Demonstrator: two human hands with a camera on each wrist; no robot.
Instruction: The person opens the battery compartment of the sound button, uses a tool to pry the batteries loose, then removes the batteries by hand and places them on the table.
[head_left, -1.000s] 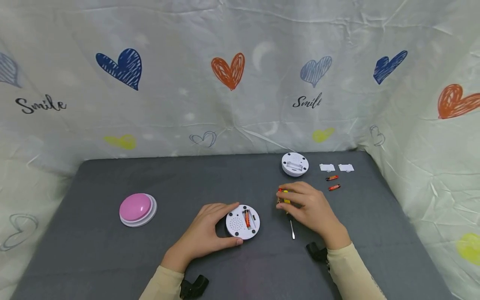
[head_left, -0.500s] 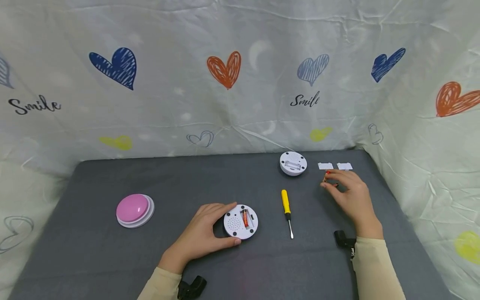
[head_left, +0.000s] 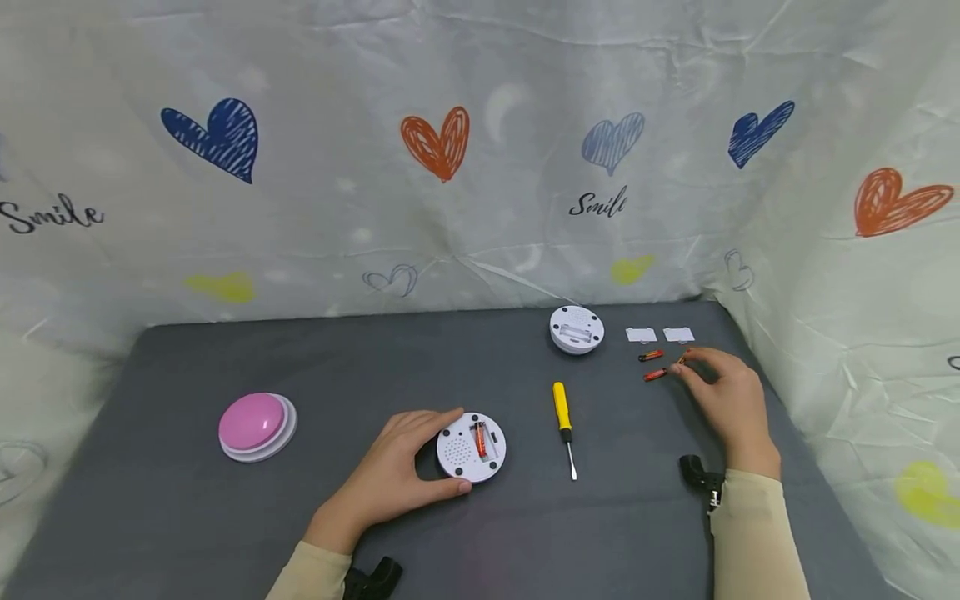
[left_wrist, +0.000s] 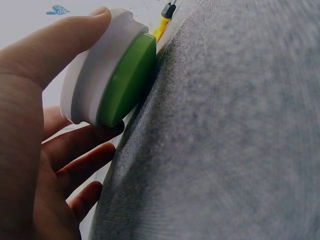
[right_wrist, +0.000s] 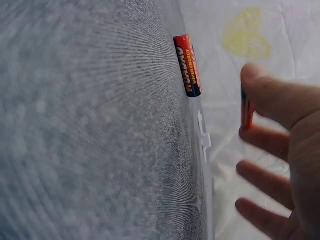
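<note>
A round push button [head_left: 454, 457] lies upside down on the table, its green dome [left_wrist: 131, 82] facing the cloth and its white base up. My left hand [head_left: 393, 467] grips it by the rim, thumb on the near side. In its uncovered compartment sits one red AAA-looking battery [head_left: 481, 440]. Over at the right, my right hand [head_left: 723, 404] pinches another red battery [right_wrist: 247, 112] between thumb and forefinger, while the other fingers stay loose. Beside those fingertips, two more batteries rest on the cloth, a farther battery [head_left: 651, 355] and a nearer battery [head_left: 655, 375].
A yellow-handled screwdriver [head_left: 562, 408] lies between my hands. Behind it is a second upturned white button [head_left: 576, 331] with its compartment uncovered. Two small white covers [head_left: 641, 335] sit at the back right. A pink button [head_left: 253, 422] stands at left. Fabric walls bound the grey table [head_left: 360, 358].
My right hand has moved right, from above the screwdriver to the loose batteries, carrying a battery. The screwdriver is now fully visible. My left hand keeps its grip on the push button.
</note>
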